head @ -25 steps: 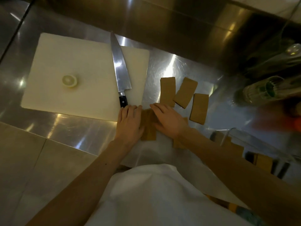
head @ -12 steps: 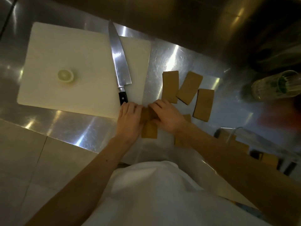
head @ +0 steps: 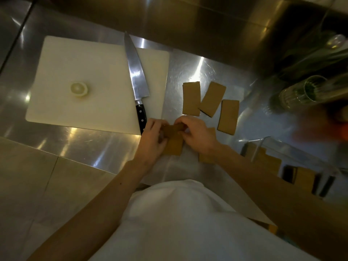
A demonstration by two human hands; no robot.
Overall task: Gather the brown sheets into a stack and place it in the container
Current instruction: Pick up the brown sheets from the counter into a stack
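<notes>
Three brown sheets lie flat on the steel counter: one upright (head: 191,98), one tilted (head: 212,99), one further right (head: 228,116). My left hand (head: 153,140) and my right hand (head: 197,135) together pinch a small stack of brown sheets (head: 174,142), its top end lifted off the counter. Another brown sheet (head: 205,158) lies mostly hidden under my right wrist. A clear container (head: 267,146) at the right holds more brown sheets (head: 305,178).
A white cutting board (head: 94,72) at the left carries a chef's knife (head: 136,81) and a pale round slice (head: 79,88). A glass with greens (head: 299,93) lies at the far right. The counter's front edge runs just below my hands.
My fingers went from lying flat on the sheets to curling around them, and the top end of the small stack has come up off the counter. The camera shifted a little.
</notes>
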